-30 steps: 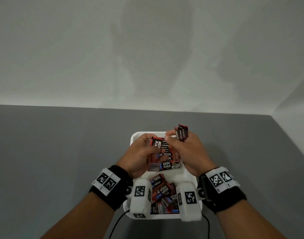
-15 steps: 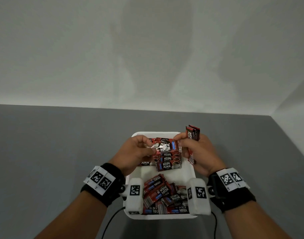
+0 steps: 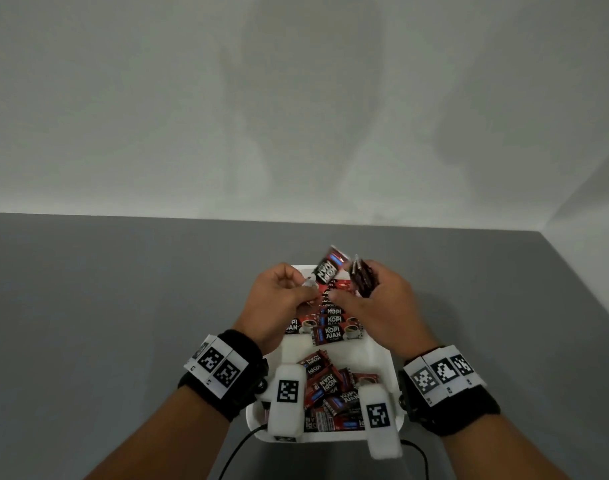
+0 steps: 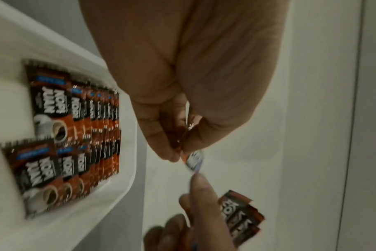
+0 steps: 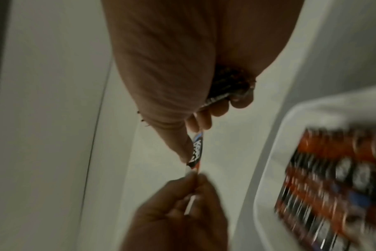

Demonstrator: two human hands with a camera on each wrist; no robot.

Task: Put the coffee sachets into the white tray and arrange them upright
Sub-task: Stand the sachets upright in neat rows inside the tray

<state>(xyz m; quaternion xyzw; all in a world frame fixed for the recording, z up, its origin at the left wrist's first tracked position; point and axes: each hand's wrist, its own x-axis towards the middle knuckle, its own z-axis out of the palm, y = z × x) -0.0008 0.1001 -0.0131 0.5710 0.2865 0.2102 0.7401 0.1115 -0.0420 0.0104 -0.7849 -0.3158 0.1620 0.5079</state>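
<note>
left hand pinching sachet, right hand (gripping sachets)

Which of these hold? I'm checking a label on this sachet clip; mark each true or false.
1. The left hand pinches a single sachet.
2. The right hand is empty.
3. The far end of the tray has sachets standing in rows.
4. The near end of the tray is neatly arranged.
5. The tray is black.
1. True: the left hand pinches one sachet above the tray.
2. False: the right hand grips a small bundle of sachets.
3. True: upright rows stand at the white tray's far end.
4. False: a loose jumble of sachets lies there.
5. False: it is white.
</note>
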